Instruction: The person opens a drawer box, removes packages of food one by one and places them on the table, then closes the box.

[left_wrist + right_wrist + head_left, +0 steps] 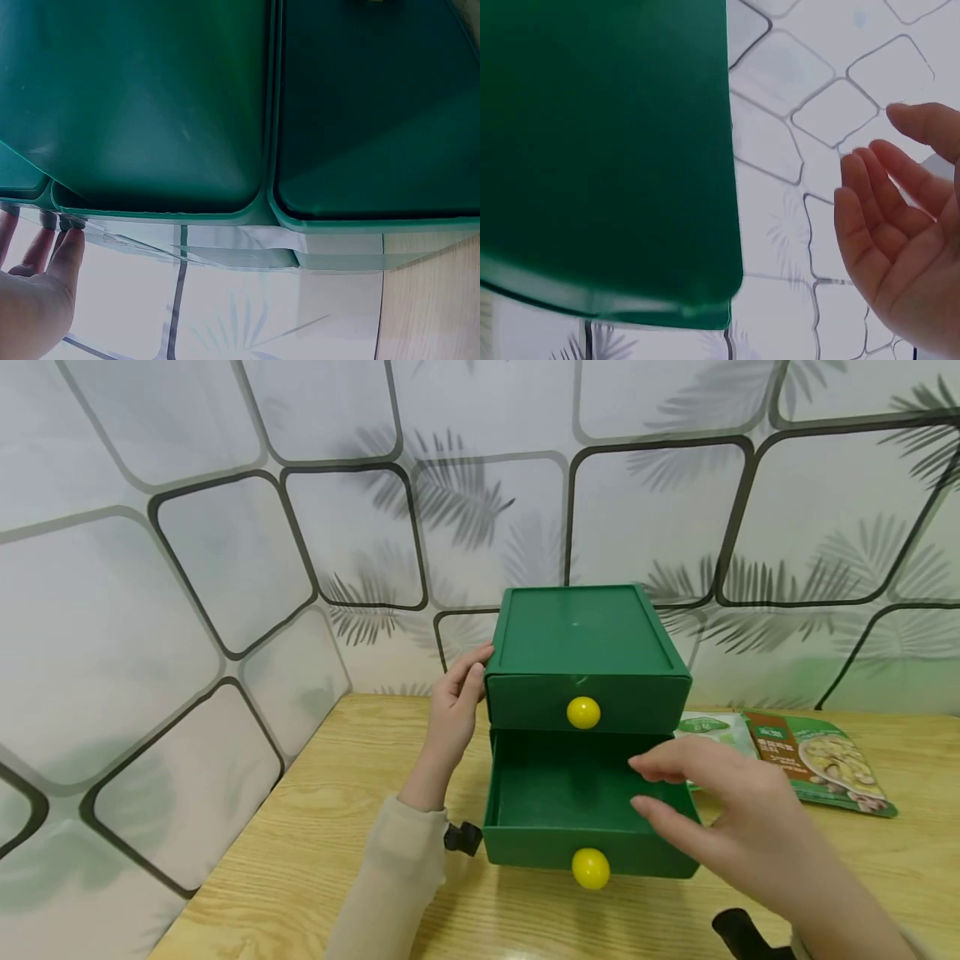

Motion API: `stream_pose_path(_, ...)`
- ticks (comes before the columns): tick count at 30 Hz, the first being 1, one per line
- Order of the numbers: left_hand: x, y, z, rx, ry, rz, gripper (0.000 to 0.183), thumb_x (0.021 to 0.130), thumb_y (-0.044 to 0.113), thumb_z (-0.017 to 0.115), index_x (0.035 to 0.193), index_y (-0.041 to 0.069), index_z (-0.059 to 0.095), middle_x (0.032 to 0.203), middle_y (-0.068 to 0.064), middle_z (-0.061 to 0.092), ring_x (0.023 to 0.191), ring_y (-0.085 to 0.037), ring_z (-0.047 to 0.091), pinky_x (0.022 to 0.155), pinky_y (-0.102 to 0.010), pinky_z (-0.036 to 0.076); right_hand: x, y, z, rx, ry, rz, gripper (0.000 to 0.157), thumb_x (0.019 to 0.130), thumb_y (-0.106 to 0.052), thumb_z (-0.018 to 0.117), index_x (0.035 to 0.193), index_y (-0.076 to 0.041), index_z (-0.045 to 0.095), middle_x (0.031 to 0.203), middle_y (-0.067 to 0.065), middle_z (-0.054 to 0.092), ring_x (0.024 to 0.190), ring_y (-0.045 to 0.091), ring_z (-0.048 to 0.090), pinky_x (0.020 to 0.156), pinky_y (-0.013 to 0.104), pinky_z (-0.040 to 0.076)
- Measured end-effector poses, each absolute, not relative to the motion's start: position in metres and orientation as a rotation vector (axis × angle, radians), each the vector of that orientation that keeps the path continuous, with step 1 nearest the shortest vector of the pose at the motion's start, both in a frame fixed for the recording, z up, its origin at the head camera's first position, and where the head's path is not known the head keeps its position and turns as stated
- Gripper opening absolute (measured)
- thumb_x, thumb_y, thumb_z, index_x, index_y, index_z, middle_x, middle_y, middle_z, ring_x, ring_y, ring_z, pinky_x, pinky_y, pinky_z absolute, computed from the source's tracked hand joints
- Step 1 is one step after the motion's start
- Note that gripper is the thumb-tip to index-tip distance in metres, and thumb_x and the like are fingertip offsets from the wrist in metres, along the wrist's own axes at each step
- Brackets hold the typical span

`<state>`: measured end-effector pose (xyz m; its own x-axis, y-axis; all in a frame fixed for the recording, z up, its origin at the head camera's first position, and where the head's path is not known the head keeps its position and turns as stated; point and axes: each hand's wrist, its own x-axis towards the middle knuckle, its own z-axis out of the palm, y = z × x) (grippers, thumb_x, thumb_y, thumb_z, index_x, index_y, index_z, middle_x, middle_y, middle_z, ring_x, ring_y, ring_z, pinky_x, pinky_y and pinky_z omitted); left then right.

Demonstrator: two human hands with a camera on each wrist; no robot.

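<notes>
A green two-drawer box (577, 631) stands on the wooden table, each drawer with a round yellow knob. The lower drawer (540, 847) is pulled out toward me, and its visible inside is bare. The upper drawer (525, 703) is pushed in. My left hand (455, 706) rests its fingers along the box's left side, and in the left wrist view the fingertips (71, 244) touch the box's edge. My right hand (738, 814) hovers over the right front of the lower drawer, thumb and fingers spread apart. Nothing is in it in the right wrist view (900, 240).
Behind the right hand, a green and brown food packet (821, 760) lies on the table (300, 860), with a pale green packet (716, 727) partly hidden beside the box. A patterned wall covering (487, 527) rises at the table's back and left edges.
</notes>
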<state>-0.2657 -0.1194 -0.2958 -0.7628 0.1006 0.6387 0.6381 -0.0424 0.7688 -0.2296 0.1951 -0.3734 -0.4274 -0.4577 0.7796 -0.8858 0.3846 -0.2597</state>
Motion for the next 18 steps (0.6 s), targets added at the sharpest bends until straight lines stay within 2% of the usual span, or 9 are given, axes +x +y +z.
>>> stream_pose_path(2,-0.265,-0.119,-0.295,-0.777,-1.851,-1.856,0.043,0.096,0.028,0.039,0.127,-0.001,0.046,0.131,-0.010,0.042,0.113,-0.021,0.046,0.091,-0.034,0.041,-0.202,0.172,-0.340,1.209,-2.047,0.851,0.048,0.067,-0.014,0.078,0.112,-0.016,0.060,0.106,-0.001,0.059,0.090,0.013,0.056,0.074,0.020,0.046)
stream_pose_path(4,-0.265,-0.119,-0.295,-0.776,-1.853,-1.855,0.042,0.096,0.027,0.039,0.127,-0.001,0.046,0.131,-0.010,0.043,0.112,-0.021,0.046,0.091,-0.034,0.041,-0.174,0.149,-0.304,1.262,-2.055,0.804,0.035,0.076,-0.020,0.071,0.110,-0.019,0.060,0.102,-0.006,0.058,0.086,0.007,0.055,0.072,0.015,0.045)
stream_pose_path(7,-0.265,-0.119,-0.294,-0.773,-1.855,-1.856,0.041,0.097,0.024,0.038,0.127,-0.002,0.045,0.131,-0.010,0.043,0.112,-0.022,0.047,0.091,-0.035,0.041,-0.150,0.127,-0.273,1.341,-2.049,0.759,0.022,0.086,-0.030,0.058,0.103,-0.017,0.061,0.096,-0.007,0.059,0.080,0.006,0.055,0.067,0.011,0.044)
stream_pose_path(10,-0.265,-0.119,-0.294,-0.776,-1.855,-1.861,0.039,0.097,0.021,0.037,0.127,-0.002,0.045,0.131,-0.011,0.042,0.113,-0.022,0.046,0.091,-0.035,0.041,-0.141,0.119,-0.267,1.425,-2.106,0.703,0.028,0.089,-0.035,0.050,0.100,-0.013,0.062,0.094,-0.006,0.058,0.078,0.006,0.056,0.067,0.009,0.044)
stream_pose_path(18,-0.266,-0.120,-0.294,-0.786,-1.853,-1.867,0.039,0.097,0.021,0.037,0.128,-0.002,0.044,0.131,-0.012,0.042,0.113,-0.023,0.046,0.091,-0.035,0.041,-0.138,0.110,-0.273,1.611,-2.267,0.603,0.023,0.088,-0.032,0.054,0.105,-0.017,0.060,0.097,-0.012,0.055,0.080,0.001,0.053,0.070,0.008,0.042)
